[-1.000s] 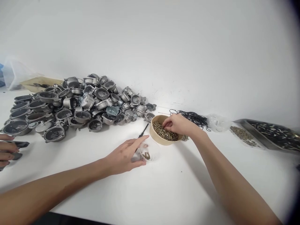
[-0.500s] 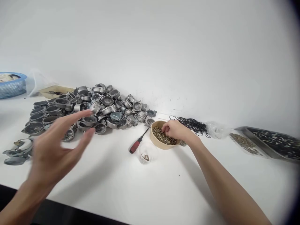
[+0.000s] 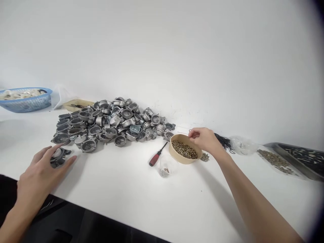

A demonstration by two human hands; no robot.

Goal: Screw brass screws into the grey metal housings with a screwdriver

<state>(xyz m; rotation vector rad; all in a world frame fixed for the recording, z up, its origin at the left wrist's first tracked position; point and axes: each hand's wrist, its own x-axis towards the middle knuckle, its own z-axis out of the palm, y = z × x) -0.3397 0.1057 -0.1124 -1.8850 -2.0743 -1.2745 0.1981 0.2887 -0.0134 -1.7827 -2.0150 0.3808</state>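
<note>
My left hand [image 3: 42, 172] is open at the left, thumb and fingers spread around a grey metal housing [image 3: 58, 156] near the table's front edge. The hand partly covers this housing, and whether the fingers touch it I cannot tell. My right hand [image 3: 204, 139] is above the rim of a tan bowl [image 3: 186, 158], its fingertips pinched together. What they hold, if anything, is too small to make out. Brass-coloured screws [image 3: 184, 149] fill much of the bowl. Beside it lie a red-handled screwdriver [image 3: 155, 158] and a small clear cup [image 3: 168, 167] with a few small metal pieces.
Many round metal housings [image 3: 126, 114] are heaped against the wall. A blue basket [image 3: 30, 103] and a yellowish tray [image 3: 78, 103] stand at the far left. To the right are black cords [image 3: 224, 141], a clear plastic bag [image 3: 243, 145], small brass pieces [image 3: 275, 162] and a dark metal tray [image 3: 291, 162].
My left hand has lowered to the metal housing at the left. My right hand has lifted out of the screws to the bowl's rim. The view has shifted left.
</note>
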